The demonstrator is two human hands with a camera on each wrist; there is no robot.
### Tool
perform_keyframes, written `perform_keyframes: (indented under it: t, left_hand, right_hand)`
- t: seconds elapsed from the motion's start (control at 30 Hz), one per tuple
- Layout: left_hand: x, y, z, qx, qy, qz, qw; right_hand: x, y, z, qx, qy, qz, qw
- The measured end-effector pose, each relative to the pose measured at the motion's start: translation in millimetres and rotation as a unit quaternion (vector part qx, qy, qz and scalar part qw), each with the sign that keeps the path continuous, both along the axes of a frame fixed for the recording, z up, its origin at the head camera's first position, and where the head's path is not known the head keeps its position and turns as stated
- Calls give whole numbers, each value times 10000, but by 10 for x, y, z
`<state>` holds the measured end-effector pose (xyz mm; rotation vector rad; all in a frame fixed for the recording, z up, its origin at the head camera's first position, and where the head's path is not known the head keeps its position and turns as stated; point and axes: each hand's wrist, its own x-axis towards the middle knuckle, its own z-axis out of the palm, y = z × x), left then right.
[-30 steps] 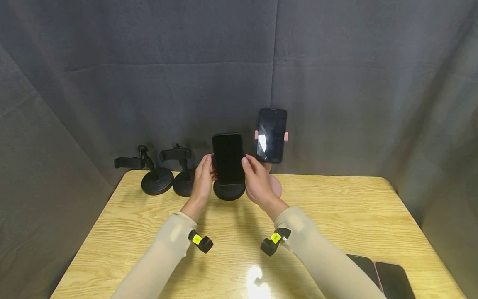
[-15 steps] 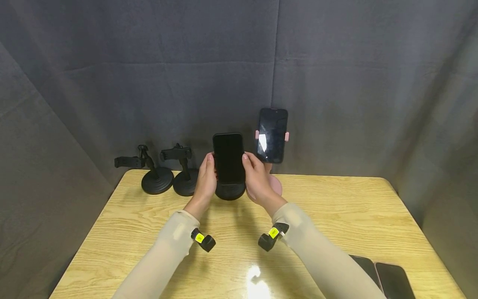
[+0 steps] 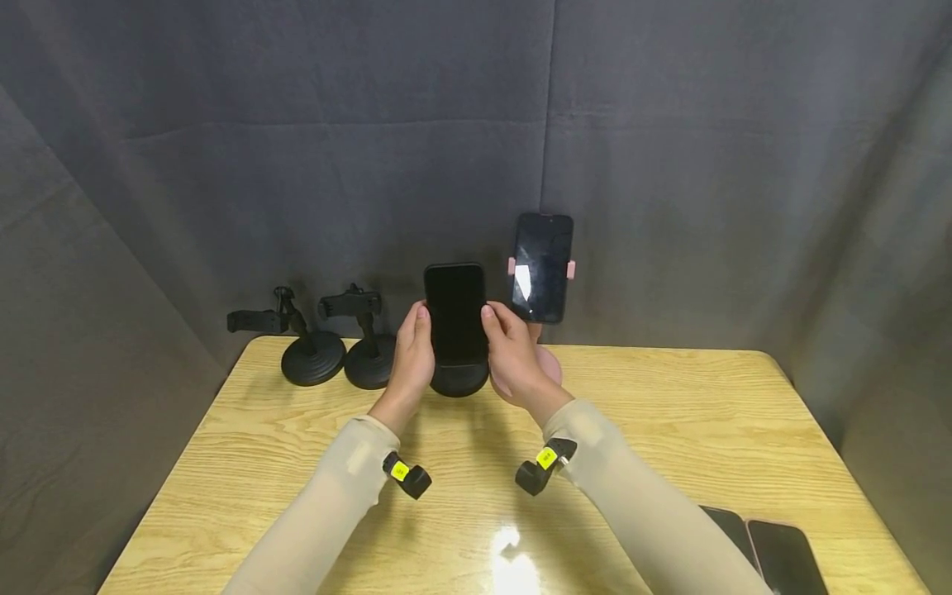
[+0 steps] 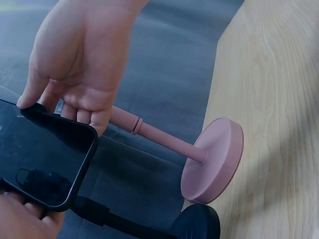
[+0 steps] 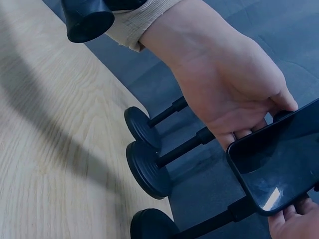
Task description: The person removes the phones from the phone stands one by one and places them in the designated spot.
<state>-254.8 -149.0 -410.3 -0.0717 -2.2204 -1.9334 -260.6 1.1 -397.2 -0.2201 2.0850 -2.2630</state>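
A black smartphone (image 3: pixel 455 314) stands upright, screen toward me, at the head of a black phone stand (image 3: pixel 459 382). My left hand (image 3: pixel 413 355) grips its left edge, thumb in front and fingers curled behind. On the opposite edge, my right hand (image 3: pixel 513 351) holds it the same way. In the left wrist view, a small dark clamp end (image 4: pixel 33 108) shows under the right thumb; another clamp end (image 5: pixel 281 115) lies under the left thumb in the right wrist view. The back of the clamp is hidden. Just right, a pink stand (image 3: pixel 550 365) bears another phone (image 3: pixel 543 268).
Two black phone stands, one farther left (image 3: pixel 312 359) and one nearer (image 3: pixel 368 362), have nothing in their clamps. Two phones, one black (image 3: pixel 729 529) and one pink-edged (image 3: pixel 787 555), lie at the table's front right. A grey curtain (image 3: pixel 372 165) hangs behind the wooden table (image 3: pixel 654 430).
My left hand has shifted slightly right, closer against the phone's edge, its fingers now tucked behind. The right hand and the phone have hardly moved.
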Motion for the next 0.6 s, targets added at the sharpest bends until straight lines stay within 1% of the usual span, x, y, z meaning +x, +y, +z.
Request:
perform_keyframes:
  t: [0.1, 0.2, 0.3, 0.37, 0.53, 0.6]
  left_hand:
    - [-13, -5, -15, -29, 256, 73, 9996]
    - [-14, -3, -24, -27, 410, 146, 9990]
    - [-15, -5, -33, -51, 490, 187, 9986]
    - [-10, -7, -35, -43, 549, 213, 9983]
    - [-11, -14, -48, 22, 745, 273, 9968]
    - [-11, -15, -54, 30, 787, 293, 9965]
  right_hand:
    - [-15, 9, -20, -16, -67, 38, 10000]
    - [-24, 14, -34, 6, -73, 14, 10000]
    - [-26, 24, -49, 185, 0, -39, 9998]
    - [-26, 25, -62, 190, 43, -51, 9998]
    - [-26, 19, -86, -58, 91, -15, 9999]
    - [-29, 19, -92, -37, 104, -48, 9999]
